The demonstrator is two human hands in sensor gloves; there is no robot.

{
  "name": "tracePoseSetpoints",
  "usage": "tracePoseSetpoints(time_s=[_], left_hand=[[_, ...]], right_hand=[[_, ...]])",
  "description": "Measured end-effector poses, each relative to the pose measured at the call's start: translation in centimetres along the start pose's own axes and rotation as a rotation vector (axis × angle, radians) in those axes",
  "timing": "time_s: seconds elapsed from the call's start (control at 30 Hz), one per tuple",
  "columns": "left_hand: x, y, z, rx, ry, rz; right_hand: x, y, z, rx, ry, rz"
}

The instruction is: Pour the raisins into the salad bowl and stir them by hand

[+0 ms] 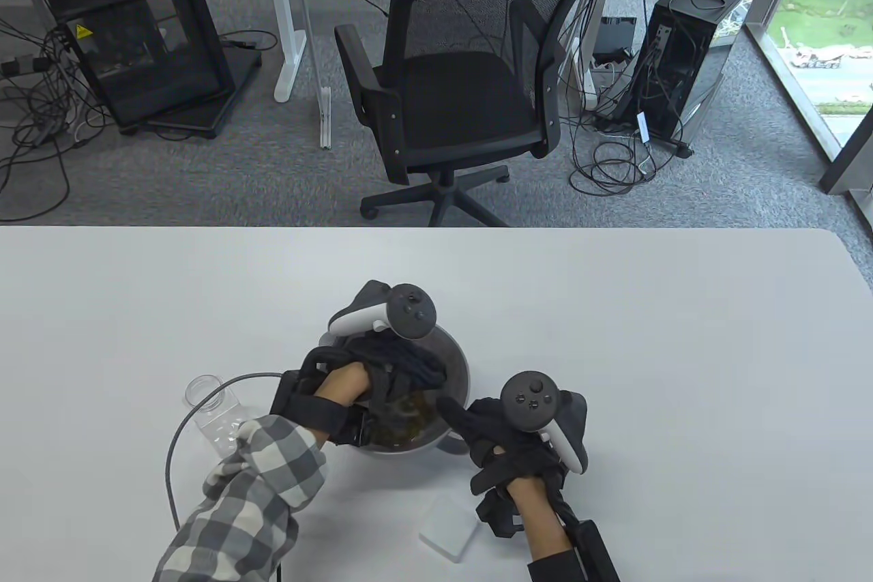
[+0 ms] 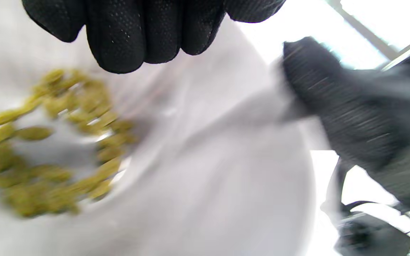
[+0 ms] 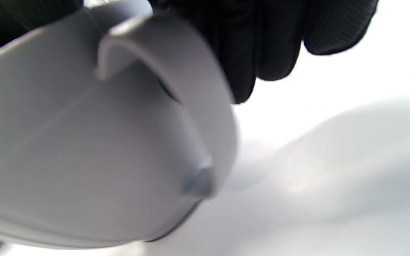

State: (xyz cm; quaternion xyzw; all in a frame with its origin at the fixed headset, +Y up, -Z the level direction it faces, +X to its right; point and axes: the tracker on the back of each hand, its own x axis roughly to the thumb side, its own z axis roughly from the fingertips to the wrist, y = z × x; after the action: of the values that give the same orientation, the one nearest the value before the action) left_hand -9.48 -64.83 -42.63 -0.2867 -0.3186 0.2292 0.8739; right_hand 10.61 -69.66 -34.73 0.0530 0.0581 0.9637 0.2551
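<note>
A steel salad bowl (image 1: 464, 364) stands at the table's middle front, with greenish raisins (image 1: 408, 415) on its bottom. My left hand (image 1: 409, 364) reaches into the bowl from the left, its fingers bent down over the raisins and holding nothing. The left wrist view shows the left hand (image 2: 144, 39) just above the raisins (image 2: 48, 153), which lie blurred on the bowl's pale inner wall (image 2: 208, 177). My right hand (image 1: 458, 415) grips the bowl at its right side. In the right wrist view its fingers (image 3: 262, 46) curl round the bowl's handle (image 3: 176, 71).
An empty clear bottle (image 1: 211, 411) lies on its side left of the bowl, partly under my checked sleeve. A white square lid (image 1: 449, 527) lies near the front edge, between my arms. A grey cable (image 1: 176, 445) loops on the table at the left.
</note>
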Motion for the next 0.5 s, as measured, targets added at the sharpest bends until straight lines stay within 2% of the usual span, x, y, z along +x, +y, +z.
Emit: tracePoseSetpoints(time_s=[0.03, 0.07, 0.13, 0.23, 0.3, 0.4, 0.5], left_hand=[[0.6, 0.5, 2.2, 0.135, -0.069, 0.043], [1.0, 0.6, 3.7, 0.228, -0.111, 0.065], [1.7, 0.4, 8.4, 0.451, -0.243, 0.119], [1.7, -1.6, 14.1, 0.512, -0.354, 0.227], [1.2, -3.5, 16.6, 0.544, -0.389, 0.256], [-0.6, -6.9, 19.4, 0.570, -0.325, 0.226], [-3.2, -10.5, 19.9, 0.560, -0.269, 0.279]], right_hand=[[0.6, -1.0, 0.7, -0.026, -0.016, 0.061], [0.8, -1.5, 1.0, -0.044, -0.021, 0.061], [1.2, -3.3, 2.2, -0.121, -0.059, -0.017], [1.7, -5.2, 4.4, -0.215, -0.191, -0.059], [1.5, -5.9, 5.6, -0.213, -0.294, -0.057], [0.2, -5.8, 6.5, -0.098, -0.385, -0.167], [-2.1, -4.2, 5.6, -0.050, -0.301, -0.290]])
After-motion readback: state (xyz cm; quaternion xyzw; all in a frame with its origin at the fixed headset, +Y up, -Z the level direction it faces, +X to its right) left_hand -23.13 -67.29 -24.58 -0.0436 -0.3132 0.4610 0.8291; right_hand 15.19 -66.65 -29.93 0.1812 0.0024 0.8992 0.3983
